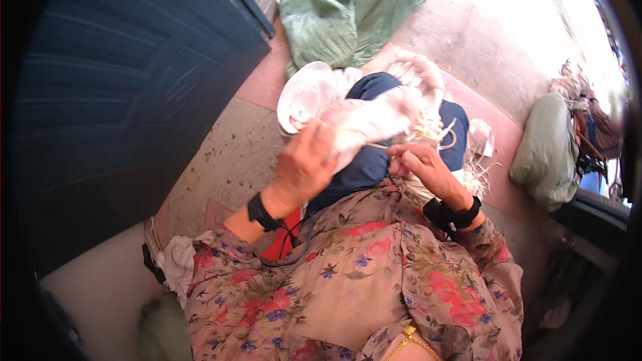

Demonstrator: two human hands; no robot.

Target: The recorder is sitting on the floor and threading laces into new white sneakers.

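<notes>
A long white knitted cloth piece (pixel 378 117) lies across my lap, over dark blue trousers. My left hand (pixel 307 164) is closed at its near left end, somewhat blurred by motion. My right hand (pixel 421 166) is closed, thumb against fingers, on a thin pale strand of yarn (pixel 378 146) that runs toward the cloth. Loose yarn ends (pixel 431 127) hang in a tuft close above my right hand. A rolled white cloth bundle (pixel 304 97) sits by my left knee, and more white knitted cloth (pixel 418 70) drapes over the other knee.
A green woven sack (pixel 348 13) lies ahead of my knees. Another stuffed greenish sack (pixel 548 150) stands at the right by a doorway. A dark blue door (pixel 134 93) fills the left side. Something red (pixel 281 237) shows beside my left forearm, with a dark cord near it.
</notes>
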